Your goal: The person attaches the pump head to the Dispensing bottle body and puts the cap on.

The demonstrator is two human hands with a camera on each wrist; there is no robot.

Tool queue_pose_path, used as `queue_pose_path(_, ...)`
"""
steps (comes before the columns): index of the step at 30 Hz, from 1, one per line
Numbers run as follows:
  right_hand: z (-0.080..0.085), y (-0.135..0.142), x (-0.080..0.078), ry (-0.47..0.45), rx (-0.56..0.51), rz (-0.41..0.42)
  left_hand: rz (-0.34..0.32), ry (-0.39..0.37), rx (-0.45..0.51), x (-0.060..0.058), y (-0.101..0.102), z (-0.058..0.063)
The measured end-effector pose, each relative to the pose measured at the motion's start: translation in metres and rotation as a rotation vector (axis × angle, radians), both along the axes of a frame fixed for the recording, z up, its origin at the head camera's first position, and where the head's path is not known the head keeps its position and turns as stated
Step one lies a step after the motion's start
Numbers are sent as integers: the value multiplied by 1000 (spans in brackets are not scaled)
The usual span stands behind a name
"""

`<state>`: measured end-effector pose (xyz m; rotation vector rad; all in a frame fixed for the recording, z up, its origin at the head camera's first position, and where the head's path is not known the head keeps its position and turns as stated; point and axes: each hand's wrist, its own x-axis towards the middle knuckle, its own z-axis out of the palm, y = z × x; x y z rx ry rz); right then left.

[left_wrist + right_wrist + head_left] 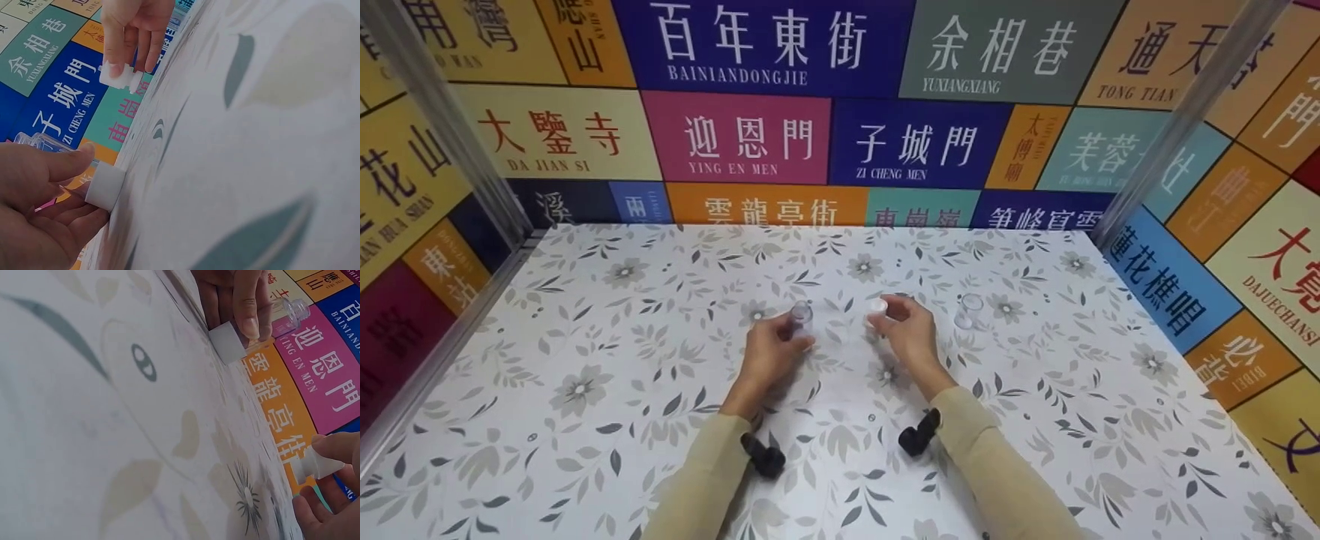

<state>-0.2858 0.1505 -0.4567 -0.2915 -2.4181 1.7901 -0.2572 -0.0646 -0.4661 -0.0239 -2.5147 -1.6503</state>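
My left hand (769,351) grips a small clear bottle (802,311) between thumb and fingers. In the left wrist view the bottle's white base (106,185) is down at the table and its threaded neck (35,140) is bare and points up. To the right, my right hand (913,337) pinches a small white cap (877,306) just above the tabletop, apart from the bottle. The right wrist view shows the cap's stepped, narrower part (300,468) facing down, below the fingertips.
A clear, cup-shaped piece (969,311) stands on the table to the right of my right hand. The table (660,450) is covered in a leaf-and-flower print. Transparent posts (472,142) rise at its far corners, with a wall of coloured signs (765,45) behind.
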Motion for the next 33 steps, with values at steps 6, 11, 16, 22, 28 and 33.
queue_pose_path(6, 5, -5, 1, 23, 3, -33, 5, -14, 14, -1, 0, 1)
queue_pose_path(11, 8, -7, 2, 58, -6, -34, 6, -24, 19, 0, 0, 3)
queue_pose_path(16, 10, -8, 6, 56, 11, -31, 1, -32, 21, 1, 1, 3)
queue_pose_path(22, 10, -14, 9, 125, 35, -52, -5, -32, 26, 0, 0, 1)
queue_pose_path(28, 12, -20, 13, 190, 66, -64, -2, -18, -10, 0, 0, 0)
queue_pose_path(33, 16, -23, 15, 150, 53, -87, -4, -19, -1, 0, 1, 1)
